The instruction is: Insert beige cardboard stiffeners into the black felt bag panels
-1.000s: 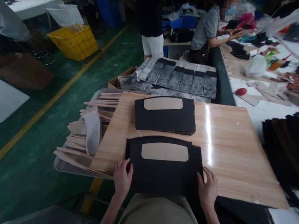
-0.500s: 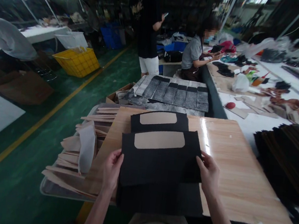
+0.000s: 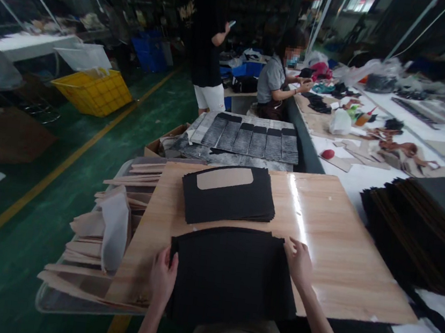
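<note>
A stack of plain black sheets point(image 3: 229, 275) lies close to my body at the front of a wooden board. At its left edge, my left hand point(image 3: 163, 274) pinches the black sheet between thumb and fingers. My right hand point(image 3: 298, 261) grips the upper right corner, fingers closed at the edge. Just beyond is a second pile of black panels point(image 3: 230, 202), slightly fanned, its top one bearing a beige rounded patch point(image 3: 225, 178). Neither hand touches that pile. How many sheets my fingers hold is hidden.
The wooden board point(image 3: 342, 246) carries both piles. Left of it stands a grey tray point(image 3: 42, 295) with beige pieces. Thick black stacks point(image 3: 412, 238) rise at the right. Printed striped sheets point(image 3: 250, 139) lie beyond the board. One person sits at the cluttered white table; another stands behind.
The panel with a beige patch that both hands held up is no longer raised there. My hands are lower, at the plain black stack, and the far pile shows more fully. The view has shifted slightly.
</note>
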